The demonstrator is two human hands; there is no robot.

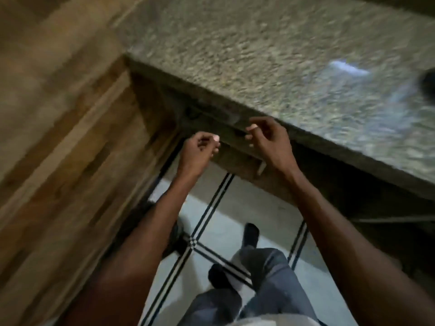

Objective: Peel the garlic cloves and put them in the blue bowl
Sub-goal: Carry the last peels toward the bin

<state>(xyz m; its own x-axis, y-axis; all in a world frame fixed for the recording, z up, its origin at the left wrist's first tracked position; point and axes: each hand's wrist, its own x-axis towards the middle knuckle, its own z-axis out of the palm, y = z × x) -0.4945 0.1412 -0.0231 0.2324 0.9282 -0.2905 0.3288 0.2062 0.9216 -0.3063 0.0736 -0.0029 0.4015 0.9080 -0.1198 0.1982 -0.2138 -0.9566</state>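
The frame is motion-blurred. My left hand (200,150) is raised in front of the counter's edge, fingers curled, and pinches a small pale pinkish garlic clove (215,137) at its fingertips. My right hand (267,141) hovers a short way to the right at the same height with its fingers curled. A pale spot shows at its thumb and forefinger, and the blur hides whether it is peel or a nail. The two hands do not touch. The blue bowl is out of view.
A speckled granite countertop (270,67) fills the upper right, with a dark object (428,84) at its right edge. A wooden panel (58,137) runs down the left. Below are the white tiled floor (237,208), my legs in jeans and my dark socks.
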